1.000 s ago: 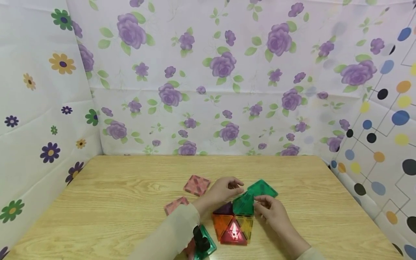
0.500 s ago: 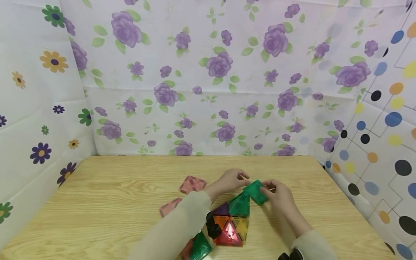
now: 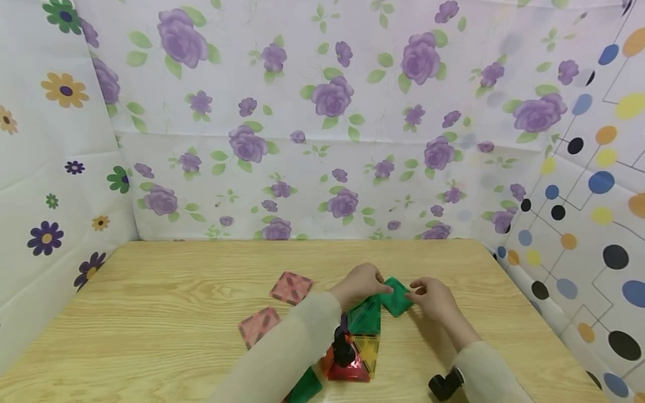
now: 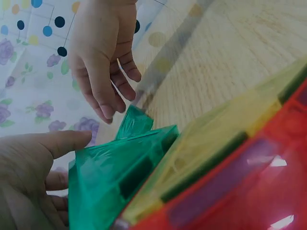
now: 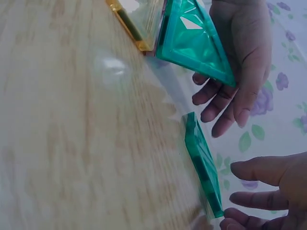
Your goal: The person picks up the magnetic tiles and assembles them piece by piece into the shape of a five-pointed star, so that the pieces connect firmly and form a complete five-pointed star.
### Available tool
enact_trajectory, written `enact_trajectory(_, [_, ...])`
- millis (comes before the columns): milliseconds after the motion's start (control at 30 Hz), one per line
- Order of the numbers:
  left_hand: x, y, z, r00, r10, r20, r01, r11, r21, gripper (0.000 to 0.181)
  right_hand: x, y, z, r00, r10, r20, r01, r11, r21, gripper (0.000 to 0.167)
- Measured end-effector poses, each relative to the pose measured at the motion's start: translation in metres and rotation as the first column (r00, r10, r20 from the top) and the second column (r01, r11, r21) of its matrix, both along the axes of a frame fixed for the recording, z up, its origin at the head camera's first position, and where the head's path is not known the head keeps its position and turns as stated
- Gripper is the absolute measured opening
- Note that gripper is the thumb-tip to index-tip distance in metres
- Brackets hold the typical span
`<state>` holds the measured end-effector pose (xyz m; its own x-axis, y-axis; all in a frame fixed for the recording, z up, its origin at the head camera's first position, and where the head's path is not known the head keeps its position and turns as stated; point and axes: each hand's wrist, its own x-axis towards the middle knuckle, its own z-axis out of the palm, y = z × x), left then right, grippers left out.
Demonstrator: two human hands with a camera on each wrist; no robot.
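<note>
A translucent green square magnetic tile lies on the table, its corner near the tip of a larger green triangle tile. My left hand hovers at the square's left side; in the left wrist view its thumb is beside the triangle's tip. On the square's right, my right hand has loosely bent fingers; in the right wrist view, thumb and forefinger stand apart from the tile, while a lower finger is close to its end. Yellow and red triangle tiles adjoin below, partly hidden by the left wrist camera.
Two pink square tiles lie left of the left forearm. Another green tile sits near the front, partly under the sleeve. The wooden table is bordered by patterned cloth walls.
The green square came away from overlapping the triangle, was tilted between both hands, and now lies flat with the fingers loosened. The head view has shifted slightly right.
</note>
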<state>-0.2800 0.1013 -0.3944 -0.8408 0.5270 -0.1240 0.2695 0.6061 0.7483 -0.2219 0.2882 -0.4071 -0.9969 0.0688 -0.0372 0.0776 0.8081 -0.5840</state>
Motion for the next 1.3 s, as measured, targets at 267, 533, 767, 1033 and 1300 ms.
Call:
enact_trajectory(267, [0.004, 0.012, 0.0, 0.994, 0.038, -0.107, -0.057, 0.982, -0.179, 0.06, -0.003, -0.003, -0.004, 0.999, 0.002, 0.044, -0.004, 0.999, 0.041, 0.04])
enact_trajectory(533, [0.02, 0.028, 0.013, 0.983, 0.055, -0.177, -0.12, 0.919, -0.376, 0.042, -0.005, -0.011, -0.004, 1.0, 0.007, 0.02, -0.007, 1.0, 0.017, 0.039])
enact_trajectory(767, [0.012, 0.027, 0.006, 0.971, 0.119, -0.207, -0.194, 0.9, -0.39, 0.035, -0.008, -0.018, -0.004, 1.0, 0.003, 0.019, -0.003, 1.0, 0.03, 0.04])
enact_trajectory(1033, [0.005, 0.014, 0.005, 0.97, 0.191, -0.15, -0.227, 0.932, -0.281, 0.025, -0.012, -0.023, -0.006, 1.0, 0.016, -0.014, -0.016, 1.0, 0.022, 0.034])
enact_trajectory(1300, [-0.009, -0.002, -0.002, 0.973, 0.221, -0.06, -0.228, 0.958, -0.174, 0.044, -0.015, -0.028, -0.01, 0.999, 0.029, -0.027, -0.031, 0.999, -0.042, 0.031])
